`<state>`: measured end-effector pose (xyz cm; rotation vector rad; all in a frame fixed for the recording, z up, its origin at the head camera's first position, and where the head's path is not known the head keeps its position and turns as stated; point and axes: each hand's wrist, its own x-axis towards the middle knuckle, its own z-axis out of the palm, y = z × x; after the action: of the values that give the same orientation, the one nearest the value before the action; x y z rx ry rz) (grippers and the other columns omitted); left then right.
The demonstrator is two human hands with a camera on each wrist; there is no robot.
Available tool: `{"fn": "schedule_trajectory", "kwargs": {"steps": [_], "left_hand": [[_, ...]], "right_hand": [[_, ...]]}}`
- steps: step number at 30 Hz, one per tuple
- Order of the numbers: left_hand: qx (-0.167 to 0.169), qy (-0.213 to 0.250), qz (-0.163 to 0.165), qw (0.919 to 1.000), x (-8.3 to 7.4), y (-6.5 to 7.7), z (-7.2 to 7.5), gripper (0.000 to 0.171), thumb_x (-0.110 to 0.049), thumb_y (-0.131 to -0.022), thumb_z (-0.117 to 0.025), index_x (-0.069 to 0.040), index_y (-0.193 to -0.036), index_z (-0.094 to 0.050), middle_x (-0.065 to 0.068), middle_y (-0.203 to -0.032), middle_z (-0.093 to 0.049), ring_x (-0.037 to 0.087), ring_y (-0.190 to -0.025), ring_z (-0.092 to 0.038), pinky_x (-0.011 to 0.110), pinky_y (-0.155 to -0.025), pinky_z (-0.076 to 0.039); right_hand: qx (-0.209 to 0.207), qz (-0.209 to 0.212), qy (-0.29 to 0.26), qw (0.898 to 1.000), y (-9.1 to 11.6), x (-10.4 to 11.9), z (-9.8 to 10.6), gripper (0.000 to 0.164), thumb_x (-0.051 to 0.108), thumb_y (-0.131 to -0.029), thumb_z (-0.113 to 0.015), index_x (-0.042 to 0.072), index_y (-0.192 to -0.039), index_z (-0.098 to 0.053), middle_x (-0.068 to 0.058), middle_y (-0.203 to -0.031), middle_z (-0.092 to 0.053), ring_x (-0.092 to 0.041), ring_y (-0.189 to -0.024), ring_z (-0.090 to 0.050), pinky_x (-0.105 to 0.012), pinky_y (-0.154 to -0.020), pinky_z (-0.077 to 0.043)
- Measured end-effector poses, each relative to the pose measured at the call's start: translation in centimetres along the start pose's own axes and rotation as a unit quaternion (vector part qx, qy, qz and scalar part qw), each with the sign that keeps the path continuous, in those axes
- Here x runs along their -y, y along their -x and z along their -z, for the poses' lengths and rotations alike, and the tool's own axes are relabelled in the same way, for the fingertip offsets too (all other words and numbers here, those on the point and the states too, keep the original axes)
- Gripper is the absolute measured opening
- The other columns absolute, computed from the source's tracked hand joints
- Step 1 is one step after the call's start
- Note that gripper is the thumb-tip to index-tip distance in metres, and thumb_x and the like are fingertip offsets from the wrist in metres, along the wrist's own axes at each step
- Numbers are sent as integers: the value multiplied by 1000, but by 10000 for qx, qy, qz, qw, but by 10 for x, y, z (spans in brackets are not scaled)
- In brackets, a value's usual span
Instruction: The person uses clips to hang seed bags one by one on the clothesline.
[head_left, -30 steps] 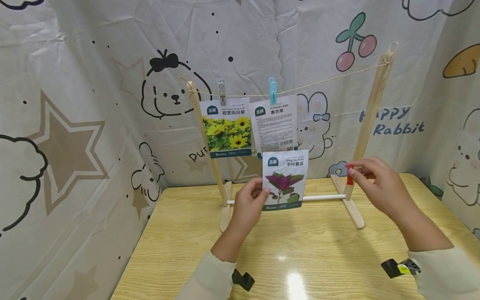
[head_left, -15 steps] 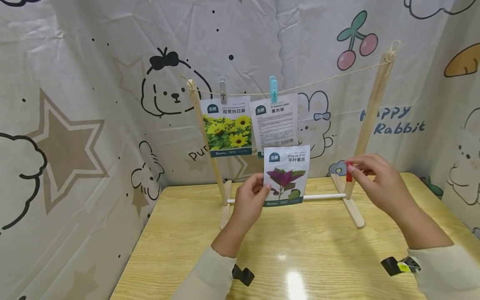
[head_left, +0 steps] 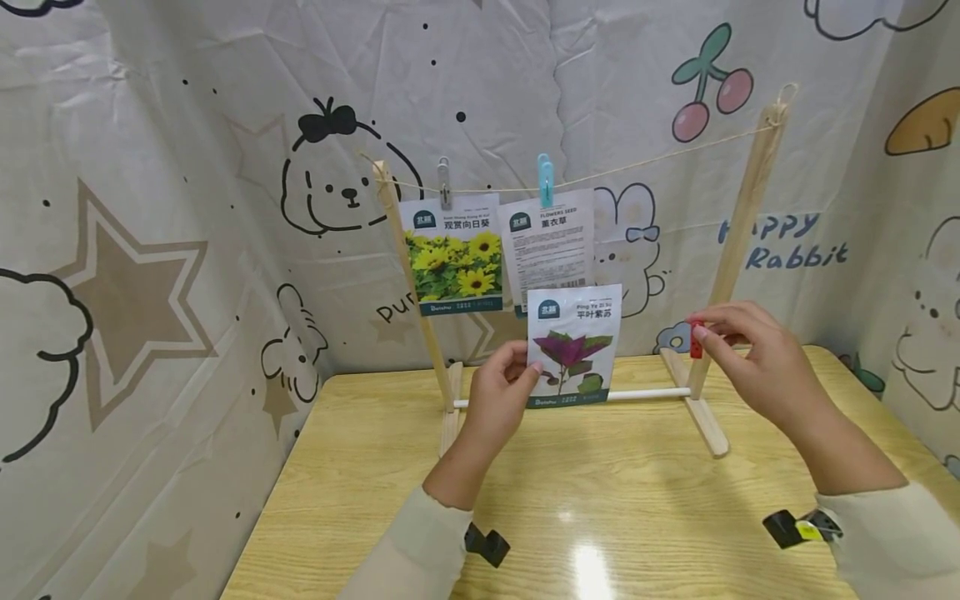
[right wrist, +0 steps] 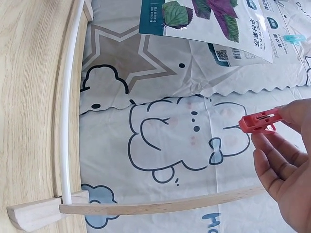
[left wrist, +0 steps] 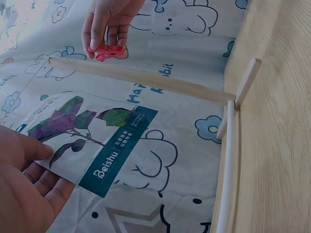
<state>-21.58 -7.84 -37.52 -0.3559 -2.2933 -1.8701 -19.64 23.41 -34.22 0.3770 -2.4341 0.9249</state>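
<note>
My left hand [head_left: 498,392] pinches the left edge of a white seed packet [head_left: 574,346] with a purple-leaved plant on it, thumb in front and fingers behind. The packet is upright, low in front of two hanging ones. Off to the right, my right hand [head_left: 753,350] pinches a red clothespin [head_left: 697,340] between thumb and forefinger; the right wrist view shows the clothespin [right wrist: 260,121] close up. On a string hang a sunflower seed packet [head_left: 459,254], held by a grey clothespin [head_left: 445,183], and a text-covered packet [head_left: 551,246], held by a blue clothespin [head_left: 546,181].
The string [head_left: 660,158] runs between two wooden posts, the right post [head_left: 738,217] reaching higher in the head view. A white rod [head_left: 648,395] joins their feet on the wooden table [head_left: 555,500]. A printed cloth [head_left: 247,167] hangs behind and at the sides.
My left hand has raised the plant packet a little, so it overlaps the text-covered packet more. My right hand has risen slightly with the red clothespin.
</note>
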Motion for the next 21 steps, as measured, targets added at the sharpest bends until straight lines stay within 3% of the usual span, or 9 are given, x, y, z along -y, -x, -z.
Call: {"fn": "schedule_trajectory", "kwargs": {"steps": [21], "left_hand": [[-66, -24, -158, 9999, -7, -8, -3, 19, -11, -98, -65, -7, -116, -68, 10, -103, -70, 12, -86, -63, 22, -75, -55]], "right_hand": [[-265, 89, -142, 9995, -5, 1, 3, 23, 15, -101, -62, 8, -122, -69, -8, -119, -62, 14, -100, -43, 2, -84, -32]]}}
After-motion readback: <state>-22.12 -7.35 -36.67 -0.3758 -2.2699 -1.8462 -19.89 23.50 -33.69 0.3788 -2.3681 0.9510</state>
